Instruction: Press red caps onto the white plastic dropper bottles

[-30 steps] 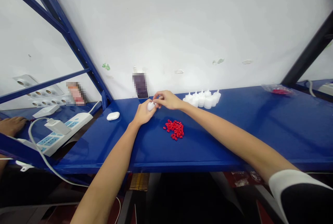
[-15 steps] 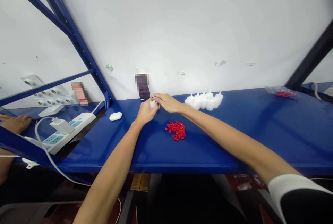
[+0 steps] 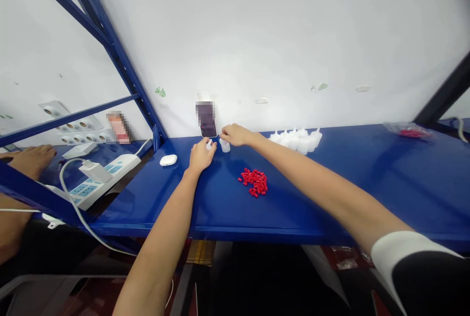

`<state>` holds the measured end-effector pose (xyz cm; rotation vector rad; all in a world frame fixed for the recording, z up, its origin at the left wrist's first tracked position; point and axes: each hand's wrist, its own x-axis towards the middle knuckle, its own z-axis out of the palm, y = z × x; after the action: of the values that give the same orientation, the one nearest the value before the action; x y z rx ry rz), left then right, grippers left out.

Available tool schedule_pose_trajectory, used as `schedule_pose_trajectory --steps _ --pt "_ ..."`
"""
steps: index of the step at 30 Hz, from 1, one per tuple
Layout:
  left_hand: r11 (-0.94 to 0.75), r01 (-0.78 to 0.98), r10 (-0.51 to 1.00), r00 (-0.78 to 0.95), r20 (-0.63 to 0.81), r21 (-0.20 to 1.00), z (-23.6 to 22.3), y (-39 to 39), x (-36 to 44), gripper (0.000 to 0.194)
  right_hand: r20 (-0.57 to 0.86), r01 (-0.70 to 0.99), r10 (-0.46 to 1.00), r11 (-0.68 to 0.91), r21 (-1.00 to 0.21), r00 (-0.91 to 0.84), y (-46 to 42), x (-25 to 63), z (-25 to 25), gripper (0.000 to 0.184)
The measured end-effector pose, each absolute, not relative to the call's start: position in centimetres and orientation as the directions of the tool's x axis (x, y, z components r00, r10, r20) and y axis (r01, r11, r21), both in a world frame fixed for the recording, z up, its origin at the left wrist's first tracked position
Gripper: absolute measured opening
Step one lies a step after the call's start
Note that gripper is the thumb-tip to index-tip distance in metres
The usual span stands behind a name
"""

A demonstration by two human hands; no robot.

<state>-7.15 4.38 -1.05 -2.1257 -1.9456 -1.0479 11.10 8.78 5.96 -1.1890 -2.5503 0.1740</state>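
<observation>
Near the back edge of the blue table, my left hand (image 3: 200, 156) is closed around a small white plastic piece (image 3: 209, 145); my fingers hide most of it. Just to its right stands a small white plastic bottle (image 3: 225, 146), low at the table surface. My right hand (image 3: 235, 134) comes over from the right, its fingertips closed at the top of this bottle. A loose pile of small red caps (image 3: 254, 182) lies in front of my hands. Several white bottles with pointed nozzles (image 3: 303, 143) stand grouped beyond my right forearm.
A phone (image 3: 208, 125) leans on the wall behind my hands. A white earbud case (image 3: 168, 160) lies at the left, beside a blue rack post and a power strip (image 3: 110, 179). Another person's hand (image 3: 36, 158) rests farther left. A plastic bag with red pieces (image 3: 414, 133) lies at the right.
My hands were together at one white piece; now they are apart, with the white bottle showing under my right fingers. The view has shifted slightly.
</observation>
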Motion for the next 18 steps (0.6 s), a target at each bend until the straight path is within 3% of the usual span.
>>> schedule_pose_trajectory --steps 13,18 --pt "-0.191 0.903 0.895 0.0 0.445 0.384 -1.4 4.4 -6.8 0.02 0.196 0.813 0.861 0.508 -0.284 -0.47 10.7 10.0 5.8 0.034" --pt "-0.185 0.906 0.896 -0.003 0.443 0.381 -1.4 4.4 -6.8 0.02 0.047 0.822 0.877 0.465 -0.328 -0.478 11.9 9.4 6.6 0.038"
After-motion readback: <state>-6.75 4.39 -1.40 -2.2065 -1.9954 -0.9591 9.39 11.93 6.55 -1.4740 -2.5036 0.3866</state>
